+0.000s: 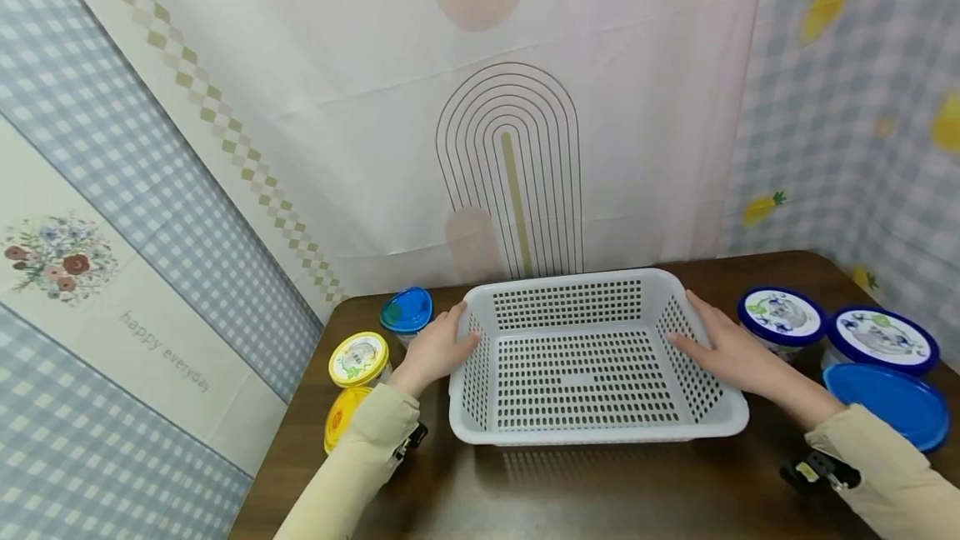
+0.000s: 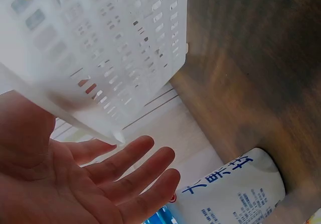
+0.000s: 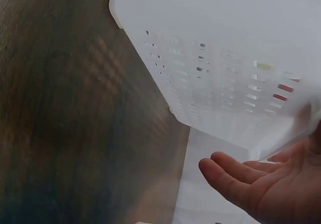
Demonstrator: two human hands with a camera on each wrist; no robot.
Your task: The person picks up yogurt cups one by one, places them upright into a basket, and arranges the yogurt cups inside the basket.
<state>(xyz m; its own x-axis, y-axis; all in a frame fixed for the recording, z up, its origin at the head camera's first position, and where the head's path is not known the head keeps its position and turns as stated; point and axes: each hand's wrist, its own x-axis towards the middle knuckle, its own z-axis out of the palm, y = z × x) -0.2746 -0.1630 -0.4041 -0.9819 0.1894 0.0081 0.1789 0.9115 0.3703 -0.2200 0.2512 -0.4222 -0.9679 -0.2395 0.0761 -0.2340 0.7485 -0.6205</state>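
A white perforated plastic basket [image 1: 600,437] sits between my two hands, close over the brown table, with its inside facing up and nothing in it. My left hand [image 1: 433,350] grips its left end, thumb over the rim and fingers along the outer wall. At the opposite end, my right hand [image 1: 729,347] holds the rim the same way. In the left wrist view, the left fingers [image 2: 135,184] stretch out beneath the rim, near a white tub [image 2: 241,186] with blue lettering. The right fingers [image 3: 230,176] show below the basket's edge in the right wrist view.
Left of the basket stand tubs with a blue lid [image 1: 407,309], a yellow printed lid [image 1: 358,358] and a darker yellow lid [image 1: 341,417]. On the right are two navy-rimmed tubs [image 1: 783,315] and a blue lid [image 1: 888,407]. A patterned cloth [image 1: 375,148] hangs behind the table.
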